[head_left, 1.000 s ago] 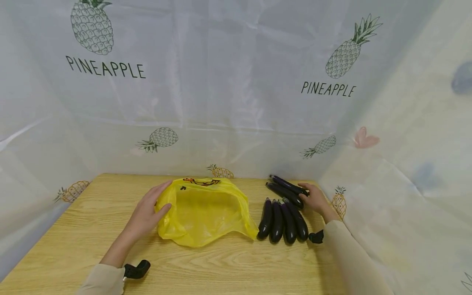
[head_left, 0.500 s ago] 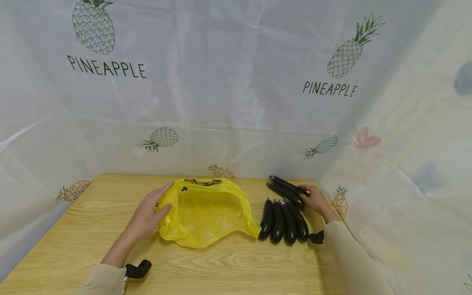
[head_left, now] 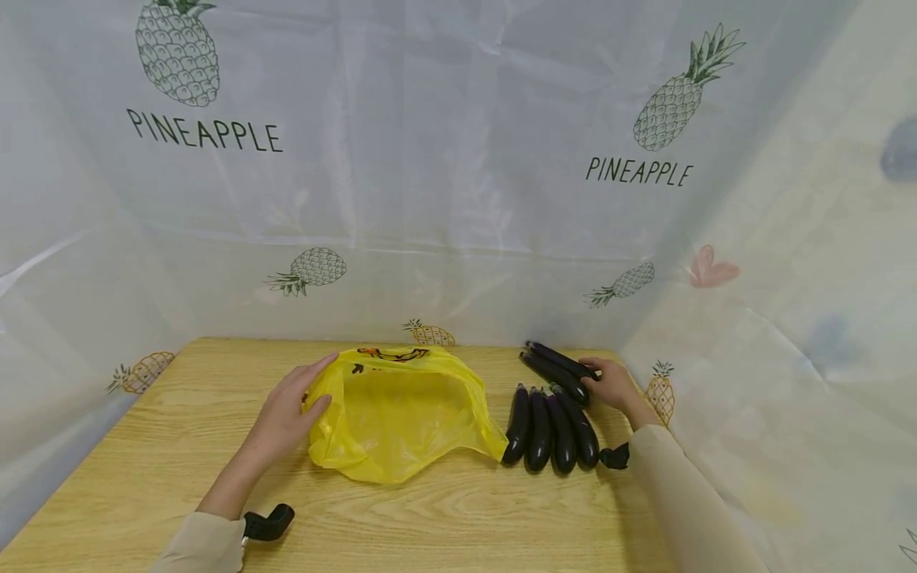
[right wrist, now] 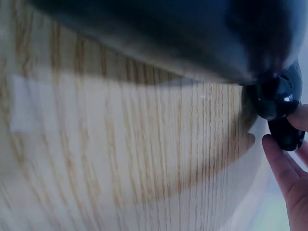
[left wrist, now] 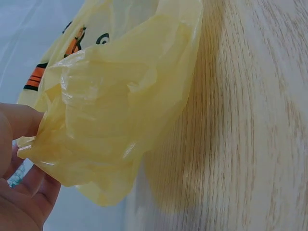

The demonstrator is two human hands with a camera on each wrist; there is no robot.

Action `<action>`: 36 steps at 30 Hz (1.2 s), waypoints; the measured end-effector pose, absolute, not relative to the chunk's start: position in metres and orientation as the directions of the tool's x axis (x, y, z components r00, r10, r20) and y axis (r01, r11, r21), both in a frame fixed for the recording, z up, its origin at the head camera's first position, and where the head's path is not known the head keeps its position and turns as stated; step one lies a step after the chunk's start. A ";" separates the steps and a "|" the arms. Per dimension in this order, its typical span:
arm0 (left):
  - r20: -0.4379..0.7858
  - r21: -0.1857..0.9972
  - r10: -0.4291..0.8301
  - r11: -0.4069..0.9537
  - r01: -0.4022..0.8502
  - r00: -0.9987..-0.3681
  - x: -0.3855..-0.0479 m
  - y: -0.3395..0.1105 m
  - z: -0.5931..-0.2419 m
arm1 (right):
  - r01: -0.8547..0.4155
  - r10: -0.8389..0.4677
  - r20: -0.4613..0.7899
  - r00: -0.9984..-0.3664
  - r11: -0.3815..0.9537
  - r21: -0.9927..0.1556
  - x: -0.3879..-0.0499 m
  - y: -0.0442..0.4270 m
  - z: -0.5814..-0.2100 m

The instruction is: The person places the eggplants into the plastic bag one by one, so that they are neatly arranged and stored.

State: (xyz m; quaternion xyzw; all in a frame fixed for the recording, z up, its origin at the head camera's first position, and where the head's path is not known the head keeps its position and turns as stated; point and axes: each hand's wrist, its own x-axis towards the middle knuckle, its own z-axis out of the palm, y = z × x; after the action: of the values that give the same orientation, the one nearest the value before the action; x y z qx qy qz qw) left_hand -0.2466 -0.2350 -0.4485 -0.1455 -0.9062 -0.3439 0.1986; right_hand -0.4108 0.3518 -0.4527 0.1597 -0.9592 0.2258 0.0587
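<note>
A yellow plastic bag (head_left: 401,414) lies on the table with its mouth facing the near side. My left hand (head_left: 290,414) grips the bag's left edge; the left wrist view shows the bag's film (left wrist: 110,101) between the thumb and fingers of that hand (left wrist: 24,168). At the table's right, two dark eggplants (head_left: 555,374) lie slanted behind several more (head_left: 550,434) set side by side. My right hand (head_left: 612,386) holds the right end of the rearmost eggplant, and in the right wrist view its fingers (right wrist: 281,166) touch a dark eggplant end (right wrist: 286,134).
The wooden table (head_left: 401,529) meets a pineapple-printed cloth (head_left: 458,191) at its back, with cloth at both sides too. A black wrist device (head_left: 268,523) sits at my left cuff and another (head_left: 614,458) at the right one. The bag's right corner touches the leftmost eggplant.
Over the last second the bag's right corner has shifted slightly right against the leftmost eggplant. Both hands keep nearly the same places, and the two rear eggplants have moved very slightly right.
</note>
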 end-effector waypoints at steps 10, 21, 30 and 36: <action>0.475 0.544 0.122 0.737 0.400 -0.871 -0.247 -0.233 -0.446 | -0.301 -0.259 0.158 -0.953 0.864 -0.404 -0.408 0.356 -0.450; 0.478 0.526 0.112 0.758 0.386 -0.871 -0.251 -0.232 -0.442 | -0.295 -0.230 0.207 -0.951 0.876 -0.381 -0.393 0.362 -0.435; 0.505 0.511 0.099 0.766 0.390 -0.857 -0.254 -0.234 -0.443 | -0.356 -0.235 0.325 -0.916 0.848 -0.391 -0.368 0.348 -0.414; 0.523 0.501 0.092 0.771 0.393 -0.847 -0.258 -0.232 -0.442 | -0.424 -0.257 0.419 -0.871 0.824 -0.377 -0.335 0.323 -0.394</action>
State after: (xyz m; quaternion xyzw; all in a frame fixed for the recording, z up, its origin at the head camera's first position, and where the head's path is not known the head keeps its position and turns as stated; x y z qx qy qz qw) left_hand -0.2577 -0.2324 -0.4425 -0.1331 -0.9094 -0.3108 0.2421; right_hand -0.3347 0.3228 -0.3943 0.1813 -0.9383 0.2350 0.1776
